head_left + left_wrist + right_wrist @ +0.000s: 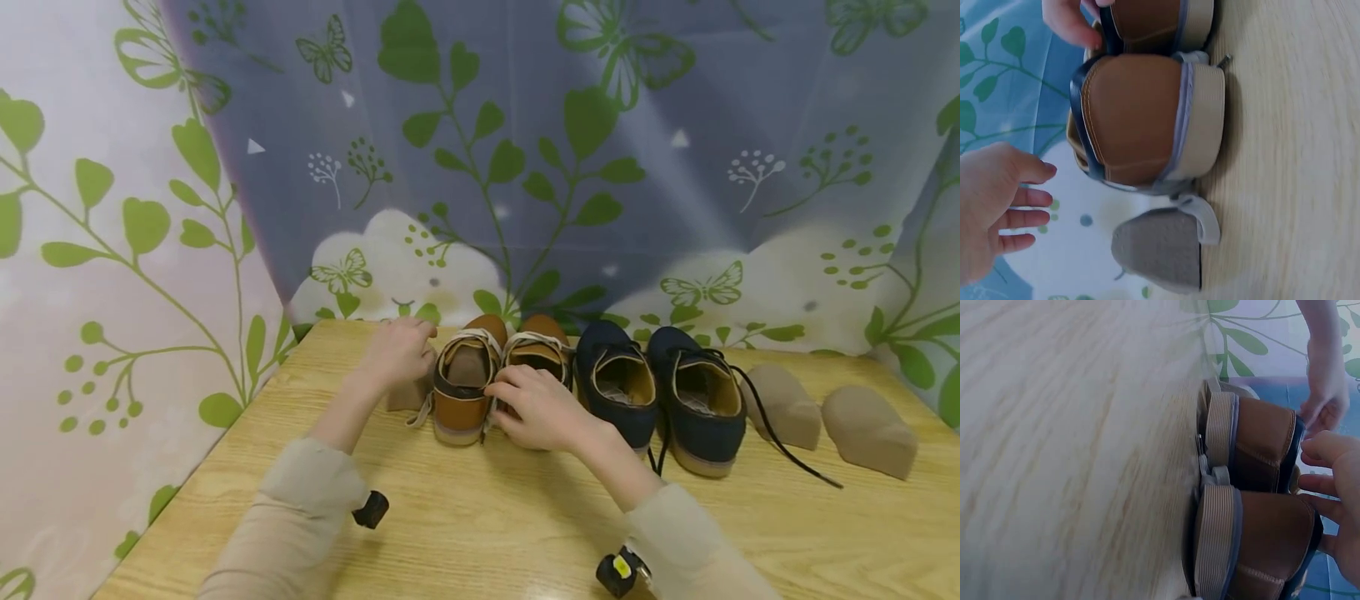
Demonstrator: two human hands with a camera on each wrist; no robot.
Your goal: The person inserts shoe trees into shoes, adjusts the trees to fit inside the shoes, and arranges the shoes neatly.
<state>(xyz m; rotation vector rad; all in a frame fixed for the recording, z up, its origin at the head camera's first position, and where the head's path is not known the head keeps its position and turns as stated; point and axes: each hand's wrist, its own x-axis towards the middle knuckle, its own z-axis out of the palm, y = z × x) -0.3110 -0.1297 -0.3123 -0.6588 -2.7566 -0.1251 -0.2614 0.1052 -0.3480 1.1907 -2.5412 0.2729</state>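
Two brown shoes stand side by side with their heels toward me, the left one (459, 419) and the right one (546, 327), both with pale laces. My left hand (401, 354) hovers at the left shoe's outer side, fingers loosely extended and holding nothing in the left wrist view. Below it on the table sits a grey-brown moulded shoe insert (1159, 250), partly covered by that hand in the head view. Over the right brown shoe is my right hand (542, 408), its fingers (1317, 483) relaxed and slightly bent, close to the heel collars.
To the right stand two navy shoes, one (637, 421) beside the other (701, 442), with a black lace (787, 450) trailing over the wooden table (465, 533). Two more inserts, one (787, 404) and another (870, 429), lie at the far right. A patterned cloth (487, 208) hangs behind.
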